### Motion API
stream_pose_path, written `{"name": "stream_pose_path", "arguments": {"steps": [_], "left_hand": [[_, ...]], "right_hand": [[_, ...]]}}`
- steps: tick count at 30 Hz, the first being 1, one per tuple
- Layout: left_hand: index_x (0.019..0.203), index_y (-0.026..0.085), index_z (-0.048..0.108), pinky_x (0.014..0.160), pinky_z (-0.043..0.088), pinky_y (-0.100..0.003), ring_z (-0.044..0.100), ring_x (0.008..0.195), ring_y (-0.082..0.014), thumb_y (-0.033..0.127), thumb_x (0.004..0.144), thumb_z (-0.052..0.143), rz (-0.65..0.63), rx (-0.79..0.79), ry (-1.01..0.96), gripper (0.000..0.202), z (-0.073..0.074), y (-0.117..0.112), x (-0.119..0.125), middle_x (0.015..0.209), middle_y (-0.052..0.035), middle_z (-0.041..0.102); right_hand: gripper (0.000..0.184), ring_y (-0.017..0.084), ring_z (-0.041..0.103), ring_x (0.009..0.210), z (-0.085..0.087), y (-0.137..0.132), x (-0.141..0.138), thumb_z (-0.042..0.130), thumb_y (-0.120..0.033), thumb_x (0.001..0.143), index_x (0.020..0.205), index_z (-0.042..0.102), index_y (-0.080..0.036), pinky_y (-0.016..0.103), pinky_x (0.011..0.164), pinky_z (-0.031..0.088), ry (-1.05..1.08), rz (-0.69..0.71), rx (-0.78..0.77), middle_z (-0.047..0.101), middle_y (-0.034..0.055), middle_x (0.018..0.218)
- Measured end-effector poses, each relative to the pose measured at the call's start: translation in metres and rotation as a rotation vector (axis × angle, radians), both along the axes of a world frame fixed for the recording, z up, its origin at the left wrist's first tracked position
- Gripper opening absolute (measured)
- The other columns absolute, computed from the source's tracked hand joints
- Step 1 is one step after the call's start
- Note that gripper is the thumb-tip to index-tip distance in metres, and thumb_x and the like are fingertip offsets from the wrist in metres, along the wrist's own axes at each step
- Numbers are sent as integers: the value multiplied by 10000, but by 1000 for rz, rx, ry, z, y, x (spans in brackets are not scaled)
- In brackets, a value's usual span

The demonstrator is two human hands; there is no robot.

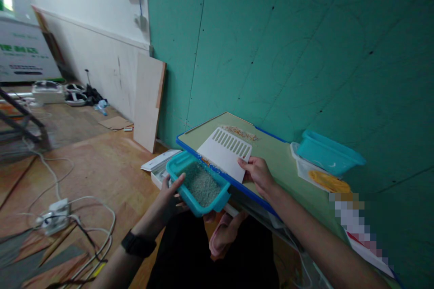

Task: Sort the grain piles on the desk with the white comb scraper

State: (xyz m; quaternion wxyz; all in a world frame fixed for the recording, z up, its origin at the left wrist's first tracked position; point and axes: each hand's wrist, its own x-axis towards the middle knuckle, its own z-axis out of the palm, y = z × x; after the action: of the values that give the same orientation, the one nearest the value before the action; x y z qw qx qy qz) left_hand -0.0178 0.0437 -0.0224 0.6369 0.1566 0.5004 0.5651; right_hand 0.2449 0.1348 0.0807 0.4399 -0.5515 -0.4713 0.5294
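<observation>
My left hand [171, 201] grips the near left side of a turquoise plastic tub [200, 210], held just below the table's front edge. Fine grey-green grains [203, 185] cover the bottom of the tub. In my right hand [257, 174] is a white slotted scraper [220, 160], pinched at its right end and lying low over the tabletop. A few orange and pale grains [208, 163] sit along the blue table edge between scraper and tub. Beyond the scraper, a spread of mixed orange and pale grains [239, 132] lies on the green tabletop [281, 162].
At the table's right stand a turquoise bin [330, 151] and a white tray with something yellow [328, 181]. A white box [161, 167] is left of the tub. A board [149, 104] leans on the wall. Cables and a power strip [57, 216] lie on the floor.
</observation>
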Motion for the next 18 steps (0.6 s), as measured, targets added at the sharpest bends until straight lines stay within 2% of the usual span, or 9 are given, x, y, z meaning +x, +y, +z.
{"name": "stream_pose_path", "arguments": {"steps": [4, 7, 12, 15, 18], "left_hand": [[1616, 458, 411, 871, 722, -572, 841, 1194, -434, 689, 807, 945, -17, 20, -3, 997, -2, -1, -2, 1363, -143, 814], [1601, 495, 434, 873, 729, -557, 841, 1200, -422, 690, 823, 930, -24, 21, -9, 943, -1, -2, -2, 1382, -123, 816], [1623, 469, 386, 905, 721, -582, 832, 1196, -416, 645, 856, 922, -11, -8, -3, 953, 3, -2, -1, 1418, -124, 787], [1629, 438, 367, 888, 714, -562, 825, 1184, -419, 659, 832, 941, -28, 13, 4, 1006, 6, -3, -1, 1457, -151, 751], [1613, 401, 362, 873, 712, -525, 827, 1166, -403, 673, 804, 963, -49, 42, 13, 1044, 7, -4, -2, 1454, -164, 714]], "right_hand": [[315, 277, 794, 615, 1, -1, 2, 1017, -363, 692, 743, 782, -161, 328, 519, 639, -5, 44, -10, 808, 91, 679], [399, 270, 801, 648, 3, 5, 11, 1060, -421, 638, 748, 778, -161, 320, 564, 641, -7, 39, 51, 811, 93, 697], [398, 288, 802, 678, 10, 38, 43, 1028, -467, 673, 769, 758, -191, 336, 567, 623, -49, -135, 168, 790, 65, 671], [334, 284, 799, 687, 12, 59, 61, 997, -424, 702, 750, 746, -209, 319, 556, 609, -99, -253, 198, 769, 39, 635], [283, 245, 766, 625, 9, 73, 68, 967, -348, 733, 707, 721, -211, 283, 514, 582, -132, -297, 181, 739, 15, 594]]}}
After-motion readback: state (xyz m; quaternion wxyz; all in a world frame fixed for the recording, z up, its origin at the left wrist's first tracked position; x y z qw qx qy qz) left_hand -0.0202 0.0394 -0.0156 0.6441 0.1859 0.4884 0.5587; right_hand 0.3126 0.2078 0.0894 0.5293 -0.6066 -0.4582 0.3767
